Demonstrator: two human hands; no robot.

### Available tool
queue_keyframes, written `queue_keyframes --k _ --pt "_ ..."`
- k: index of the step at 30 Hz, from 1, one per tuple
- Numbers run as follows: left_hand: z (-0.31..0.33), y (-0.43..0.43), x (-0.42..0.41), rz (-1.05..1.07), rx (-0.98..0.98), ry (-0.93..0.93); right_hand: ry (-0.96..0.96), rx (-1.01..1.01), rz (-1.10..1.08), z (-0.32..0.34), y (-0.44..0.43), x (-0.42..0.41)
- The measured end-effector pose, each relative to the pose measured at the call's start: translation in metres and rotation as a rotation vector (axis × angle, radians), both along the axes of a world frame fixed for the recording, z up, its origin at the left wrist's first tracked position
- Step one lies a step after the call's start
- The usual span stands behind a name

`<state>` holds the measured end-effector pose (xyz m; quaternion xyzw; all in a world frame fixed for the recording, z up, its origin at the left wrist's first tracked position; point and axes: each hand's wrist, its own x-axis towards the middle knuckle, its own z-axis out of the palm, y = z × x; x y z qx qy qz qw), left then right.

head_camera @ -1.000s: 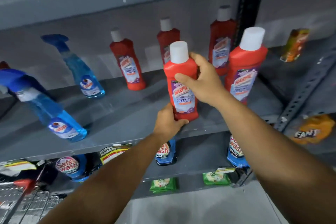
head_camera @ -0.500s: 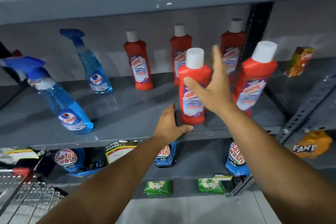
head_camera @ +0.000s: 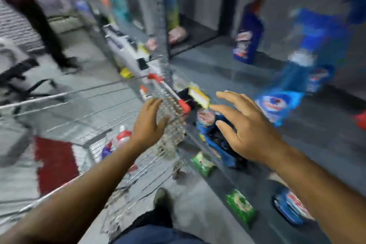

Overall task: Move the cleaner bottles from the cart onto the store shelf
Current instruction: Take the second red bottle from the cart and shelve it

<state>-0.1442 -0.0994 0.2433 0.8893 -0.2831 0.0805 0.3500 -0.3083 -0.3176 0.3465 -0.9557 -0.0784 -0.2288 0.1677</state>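
Both hands are empty, fingers spread apart, nothing gripped in either one. Going left to right: a red patch of floor (head_camera: 53, 162) sits at the far left, then the wire cart (head_camera: 111, 117) with its red-capped handle (head_camera: 168, 93) running along its top right edge. Down in the cart's basket there's one cleaner bottle (head_camera: 121, 137) I can make out, red and white, lying near the basket's near end, though the blur is heavy so there could be more I can't count. My left hand (head_camera: 147, 125) hovers open right over the cart's handle end, not touching anything as far as I can tell. Next, the right hand (head_camera: 247, 127) is open too, floating in front of the shelf (head_camera: 217, 61) edge. On the shelf's top surface I count two blue spray bottles (head_camera: 285, 93) near the right edge, one in front and one smeared behind it, plus one dark blue bottle (head_camera: 247, 39) standing further back. Below the shelf edge there are two green packets (head_camera: 240, 207) and two blue pouches (head_camera: 291, 207), one beside each. Everything's really motion-blurred, so labels are unreadable.
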Motion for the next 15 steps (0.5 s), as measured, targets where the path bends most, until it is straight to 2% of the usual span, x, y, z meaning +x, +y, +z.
queue_keyframes --k 2,6,10,15 --pt "-0.027 0.058 0.044 0.211 0.084 0.161 0.108 0.039 0.088 -0.008 0.03 0.06" --pt "-0.094 0.164 0.08 0.52 0.308 0.679 0.43 0.138 0.228 -0.044 0.101 0.187" --pt "-0.158 0.21 0.092 0.573 0.325 1.039 0.735 0.108 0.321 -0.123 0.177 0.304" --pt "-0.214 0.201 0.11 0.561 0.276 1.206 1.014 0.033 0.297 -0.234 0.236 0.387"
